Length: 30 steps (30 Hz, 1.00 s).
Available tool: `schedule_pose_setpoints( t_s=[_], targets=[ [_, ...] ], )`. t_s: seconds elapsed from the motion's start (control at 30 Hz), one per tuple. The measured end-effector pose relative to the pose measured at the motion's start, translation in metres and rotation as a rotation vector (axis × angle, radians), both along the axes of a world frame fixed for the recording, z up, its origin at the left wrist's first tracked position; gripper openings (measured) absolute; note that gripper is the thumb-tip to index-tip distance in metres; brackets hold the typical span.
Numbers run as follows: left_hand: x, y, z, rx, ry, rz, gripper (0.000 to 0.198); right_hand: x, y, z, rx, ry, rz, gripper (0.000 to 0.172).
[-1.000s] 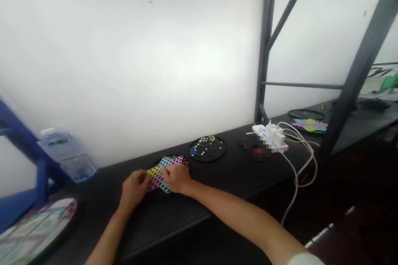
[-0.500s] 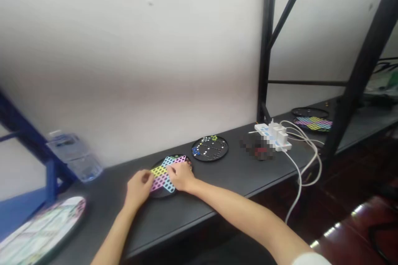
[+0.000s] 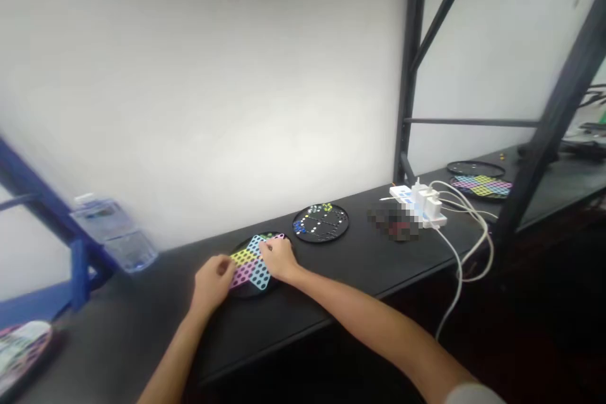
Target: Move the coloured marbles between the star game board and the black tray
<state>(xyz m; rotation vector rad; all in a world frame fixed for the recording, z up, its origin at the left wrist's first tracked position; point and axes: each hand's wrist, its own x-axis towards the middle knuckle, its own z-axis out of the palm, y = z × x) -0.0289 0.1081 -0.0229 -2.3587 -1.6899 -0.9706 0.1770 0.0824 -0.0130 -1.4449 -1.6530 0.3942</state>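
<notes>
A colourful perforated star-shaped board (image 3: 250, 263) in yellow, pink and blue lies on a round black tray (image 3: 246, 291) on the dark shelf. My left hand (image 3: 212, 281) grips its left edge with curled fingers. My right hand (image 3: 279, 258) rests on the board's right side, fingers bent down onto it. A second round black tray (image 3: 320, 223) with small coloured pegs sits just right of them.
A clear plastic water bottle (image 3: 113, 235) lies at the left by a blue frame (image 3: 78, 263). A white power strip (image 3: 419, 205) with cables sits to the right, beyond it another coloured board (image 3: 481, 185). Black shelf uprights (image 3: 408, 69) stand behind.
My right hand has slid slightly across the board; the view has shifted, pushing the round printed disc at lower left nearly out of frame. Both hands stay on the board.
</notes>
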Motion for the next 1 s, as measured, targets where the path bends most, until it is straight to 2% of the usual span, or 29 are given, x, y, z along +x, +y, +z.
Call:
schedule_pose_setpoints(
  t_s=[0.63, 0.7, 0.87, 1.0],
  targets=[
    [-0.005, 0.005, -0.003, 0.017, -0.007, -0.016, 0.024, -0.003, 0.006, 0.007, 0.096, 0.064, 0.154, 0.044],
    [-0.005, 0.005, -0.004, 0.011, -0.013, -0.012, 0.024, -0.005, 0.010, 0.008, 0.031, 0.132, 0.148, 0.044],
    [-0.003, 0.003, -0.005, 0.012, -0.024, -0.014, 0.022, -0.003, 0.018, 0.003, -0.268, 0.471, 0.106, 0.042],
    [-0.002, 0.001, -0.005, 0.024, -0.032, -0.026, 0.021, 0.000, 0.017, -0.002, -0.301, 0.639, 0.173, 0.040]
  ],
)
